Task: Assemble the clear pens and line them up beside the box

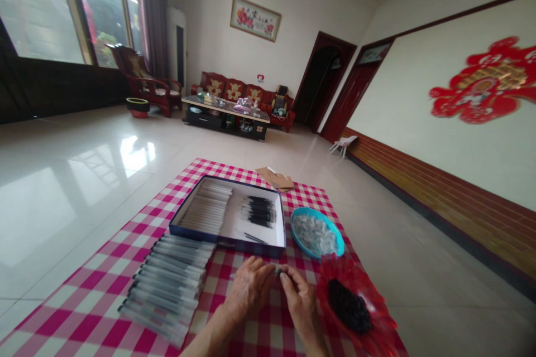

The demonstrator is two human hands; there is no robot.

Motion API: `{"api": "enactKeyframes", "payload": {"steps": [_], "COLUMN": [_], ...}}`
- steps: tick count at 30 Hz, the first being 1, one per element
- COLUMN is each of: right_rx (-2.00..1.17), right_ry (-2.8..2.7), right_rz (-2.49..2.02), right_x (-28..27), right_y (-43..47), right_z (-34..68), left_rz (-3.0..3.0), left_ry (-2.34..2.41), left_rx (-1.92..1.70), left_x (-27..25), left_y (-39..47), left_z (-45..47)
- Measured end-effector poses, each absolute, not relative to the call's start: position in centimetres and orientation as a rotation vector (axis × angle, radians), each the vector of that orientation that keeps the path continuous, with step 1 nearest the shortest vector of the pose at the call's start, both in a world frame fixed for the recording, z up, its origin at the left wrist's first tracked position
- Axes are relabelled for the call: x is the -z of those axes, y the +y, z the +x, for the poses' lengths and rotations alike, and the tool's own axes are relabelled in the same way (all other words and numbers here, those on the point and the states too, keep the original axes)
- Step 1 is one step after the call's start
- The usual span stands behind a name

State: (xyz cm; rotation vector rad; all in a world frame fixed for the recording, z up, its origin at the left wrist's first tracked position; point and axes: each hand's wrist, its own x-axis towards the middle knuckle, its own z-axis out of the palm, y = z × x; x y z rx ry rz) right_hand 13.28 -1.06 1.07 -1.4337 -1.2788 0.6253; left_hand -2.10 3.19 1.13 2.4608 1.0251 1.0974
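Observation:
My left hand is closed around a slim pen, mostly hidden by the fingers; a faint pale end pokes out on the left. Fingertips of my right hand pinch a small dark pen part where the two hands meet. Left of them lies a row of clear pens with dark ends. Beyond the hands, a shallow blue-edged box holds whitish pen barrels and thin black rods. A red flower-shaped bowl at the right contains small black pieces.
A turquoise bowl of small clear pieces stands right of the box. Torn cardboard lies at the far edge of the checked tablecloth. Across the tiled floor are a low table, a wooden sofa and a small chair.

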Motion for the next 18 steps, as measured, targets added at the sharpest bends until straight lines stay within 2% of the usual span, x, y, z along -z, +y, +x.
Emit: {"api": "enactKeyframes", "payload": {"steps": [5,13,18], "right_rx": [-0.611,-0.262,-0.165], "right_ry": [-1.321,-1.507,-1.491], "right_rz": [-1.480,-1.514,-1.508], "right_x": [-1.5,-0.7,0.0], "right_y": [-1.3,-1.1,-0.5], "right_z": [13.3,12.6,12.4], "left_rz": [2.502,2.604,2.624], "left_ry": [0.995,1.033,1.049], "left_rx": [-1.065,-0.973,-0.977], "left_x": [-1.6,-1.8,-1.6], "left_y": [3.1,2.6,2.6], "left_z": [-2.2,-2.0,-1.9]}}
